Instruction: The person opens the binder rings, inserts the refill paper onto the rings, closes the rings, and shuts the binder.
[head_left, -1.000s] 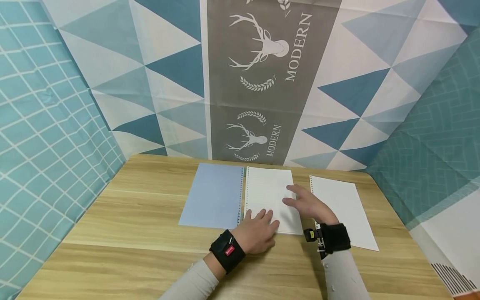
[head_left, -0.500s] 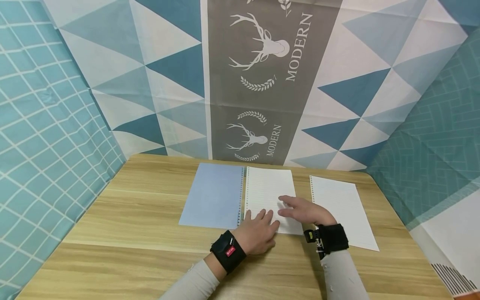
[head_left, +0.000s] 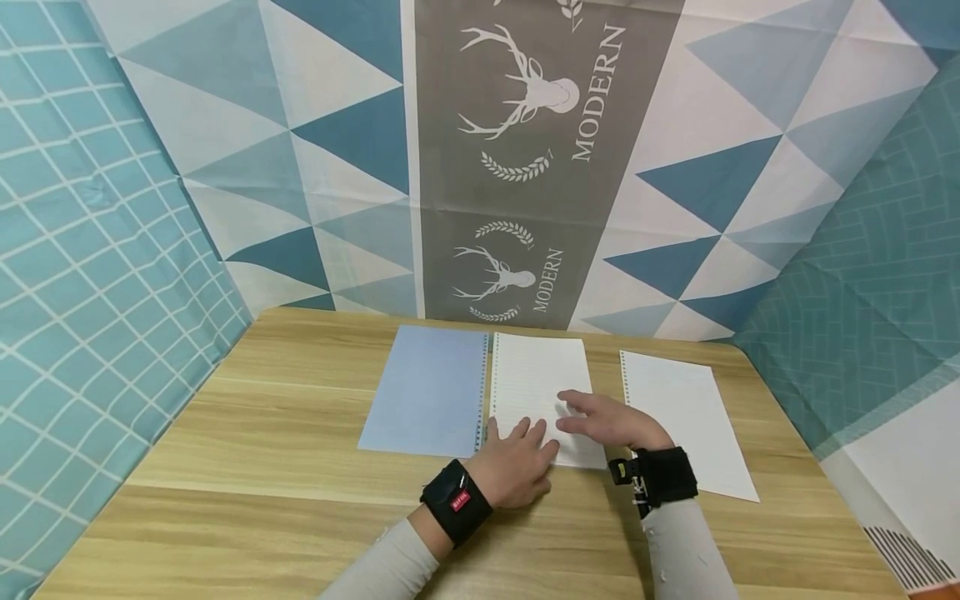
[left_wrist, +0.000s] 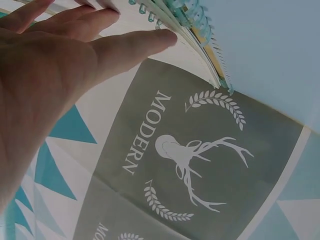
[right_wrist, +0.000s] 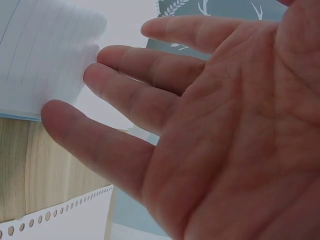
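A spiral notebook lies spread on the table, its pale blue side (head_left: 427, 392) to the left and its white lined page (head_left: 536, 371) to the right. My left hand (head_left: 513, 468) rests on the near part of that page with its fingers spread. In the left wrist view the thumb (left_wrist: 135, 47) lies near the notebook's rings (left_wrist: 197, 20). My right hand (head_left: 611, 422) is at the page's right edge, fingers extended and gripping nothing. In the right wrist view its fingertips are near the lined page (right_wrist: 45, 60); whether they touch it I cannot tell.
A loose white sheet (head_left: 690, 425) with a row of punched holes lies right of the notebook, partly under the right wrist in view. The wooden table (head_left: 285, 467) meets a patterned cloth backdrop (head_left: 360, 208) behind. Black bands (head_left: 457, 504) circle both wrists.
The right hand has moved down the page toward me and slightly left, then stayed there over the last half second. The left hand has barely moved.
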